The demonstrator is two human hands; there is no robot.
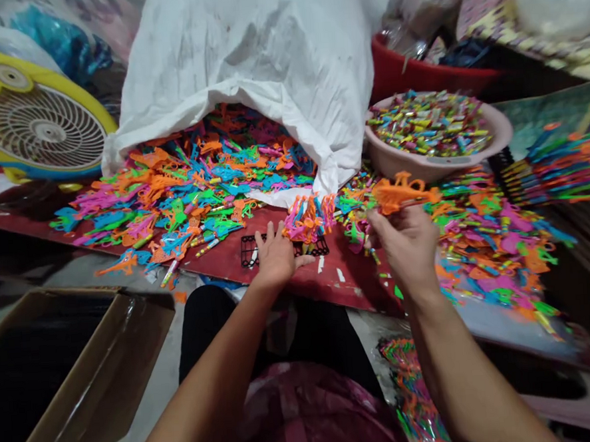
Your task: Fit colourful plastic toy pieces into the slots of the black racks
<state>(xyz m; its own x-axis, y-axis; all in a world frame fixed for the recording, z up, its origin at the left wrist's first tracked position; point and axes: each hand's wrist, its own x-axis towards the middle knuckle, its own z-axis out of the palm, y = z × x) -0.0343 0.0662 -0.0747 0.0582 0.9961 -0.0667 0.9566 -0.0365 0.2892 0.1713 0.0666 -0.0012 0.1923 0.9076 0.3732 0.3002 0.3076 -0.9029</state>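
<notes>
My left hand (277,254) lies spread over a black plastic grid rack (249,252) on the red work surface, pressing on it with fingers apart. Several colourful plastic pieces (309,219), orange, pink and blue, stand in a bunch at the rack's right part. Over the table to the right, my right hand (410,244) pinches an orange plastic toy piece (403,193) between thumb and fingers. Its exact shape is blurred. Below and beyond this hand spreads a heap of mixed toy pieces (496,235).
A white sack (254,43) spills a pile of bright pieces (173,195). Right of it stands a pink basin (499,128) of small wrapped items. A yellow fan (49,129) is at left, a cardboard box (99,380) below. Filled racks (566,168) lie at right.
</notes>
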